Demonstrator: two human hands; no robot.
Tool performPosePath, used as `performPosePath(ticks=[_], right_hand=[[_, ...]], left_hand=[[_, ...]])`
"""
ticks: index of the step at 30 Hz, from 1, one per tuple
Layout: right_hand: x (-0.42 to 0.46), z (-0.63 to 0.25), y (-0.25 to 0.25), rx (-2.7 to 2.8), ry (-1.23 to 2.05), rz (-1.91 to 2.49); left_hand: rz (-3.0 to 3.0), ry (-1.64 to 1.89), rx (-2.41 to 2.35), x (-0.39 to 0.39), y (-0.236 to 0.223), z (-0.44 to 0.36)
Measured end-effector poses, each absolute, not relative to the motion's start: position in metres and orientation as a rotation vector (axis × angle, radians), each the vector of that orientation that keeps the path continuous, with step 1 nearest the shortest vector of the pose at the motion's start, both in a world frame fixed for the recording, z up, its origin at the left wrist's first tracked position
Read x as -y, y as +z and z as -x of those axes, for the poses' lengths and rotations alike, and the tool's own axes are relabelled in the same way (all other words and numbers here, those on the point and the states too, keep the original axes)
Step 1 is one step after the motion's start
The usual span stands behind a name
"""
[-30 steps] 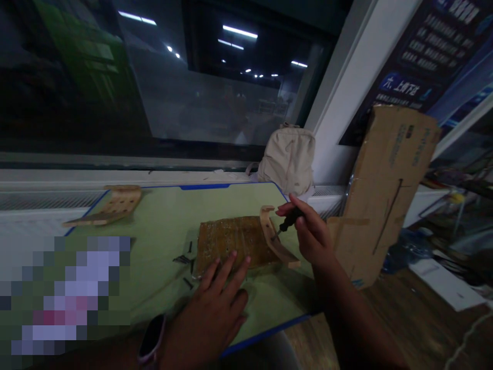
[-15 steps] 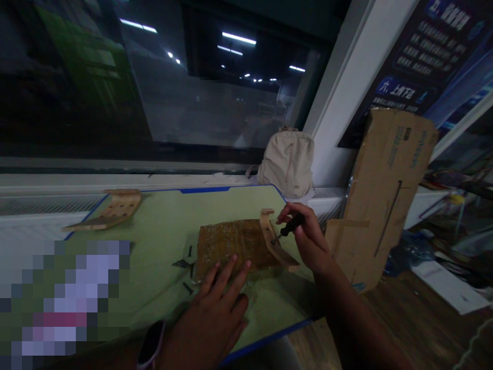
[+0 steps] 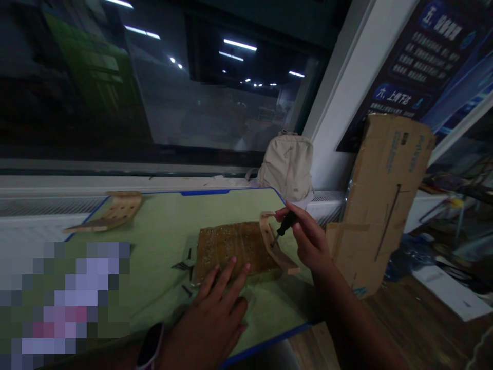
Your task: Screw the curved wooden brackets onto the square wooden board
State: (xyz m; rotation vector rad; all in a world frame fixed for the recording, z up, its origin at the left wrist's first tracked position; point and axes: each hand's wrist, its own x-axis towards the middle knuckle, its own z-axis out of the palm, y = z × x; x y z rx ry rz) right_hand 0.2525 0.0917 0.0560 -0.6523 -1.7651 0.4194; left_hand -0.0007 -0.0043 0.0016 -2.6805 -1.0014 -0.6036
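My left hand (image 3: 217,313) lies with fingers spread on the near edge of a brown, tape-covered block (image 3: 231,244). Along the block's right end leans a curved wooden piece (image 3: 275,249) with holes in it. My right hand (image 3: 310,236) is closed around the black handle of a screwdriver (image 3: 285,224), whose tip meets the curved wood at one of the holes. Left of the block lie several dark screws (image 3: 183,265) on the green tabletop (image 3: 165,221). What sits under the screwdriver tip is too small to make out.
A second curved wooden piece with holes (image 3: 115,211) rests at the table's far left corner. Behind the table stands a beige backpack (image 3: 287,164) by the window. A tall cardboard box (image 3: 385,205) leans to the right. The lower left is pixelated.
My right hand has turned slightly, and the screwdriver handle stands a little steeper. Its tip stays on the curved wood. My left hand keeps its place on the block.
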Motion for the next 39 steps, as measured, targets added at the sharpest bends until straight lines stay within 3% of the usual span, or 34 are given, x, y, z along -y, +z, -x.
performPosePath(ticks=[4, 11, 18, 27, 34, 39], right_hand=[[-0.094, -0.248, 0.057, 1.676, 0.460, 0.645], [-0.098, -0.252, 0.055, 1.639, 0.251, 0.713], [-0.090, -0.246, 0.061, 1.689, 0.457, 0.631], [-0.098, -0.252, 0.049, 1.564, 0.315, 0.670], [-0.093, -0.246, 0.054, 1.608, 0.537, 0.605], [-0.096, -0.247, 0.052, 1.495, 0.343, 0.701]], left_hand=[[2.684, -0.594, 0.996, 0.005, 0.004, 0.001], [2.684, -0.570, 0.998, 0.004, 0.004, 0.001], [2.634, -0.634, 0.968, 0.004, 0.003, 0.001], [2.658, -0.632, 0.973, 0.004, 0.001, 0.002], [2.671, -0.615, 0.983, 0.004, 0.002, 0.001], [2.667, -0.605, 0.975, 0.006, 0.001, 0.002]])
